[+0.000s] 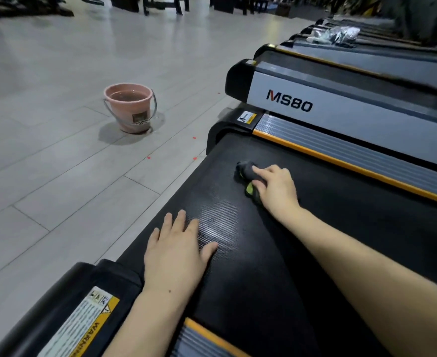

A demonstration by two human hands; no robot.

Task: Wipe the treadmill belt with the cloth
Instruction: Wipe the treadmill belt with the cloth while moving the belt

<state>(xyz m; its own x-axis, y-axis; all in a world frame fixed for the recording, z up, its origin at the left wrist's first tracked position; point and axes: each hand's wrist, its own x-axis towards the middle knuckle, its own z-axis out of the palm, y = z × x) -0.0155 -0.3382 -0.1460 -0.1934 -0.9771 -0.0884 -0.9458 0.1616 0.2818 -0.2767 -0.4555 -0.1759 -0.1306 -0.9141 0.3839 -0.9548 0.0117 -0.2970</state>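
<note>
Black textured rubber of the treadmill belt (pixel 276 253) filled the head view, where the right hand (pixel 276 188) curled over a bunched dark cloth (pixel 245 170) with a green edge, holding it down on the belt near its far end. The left hand (pixel 176 251) lay flat on the belt, fingers spread wide, holding nothing. A pink bucket (pixel 131 110) of water stood well apart on the grey tiled floor (pixel 58 163). An orange-edged side rail (pixel 341 150) ran beside the belt.
</note>
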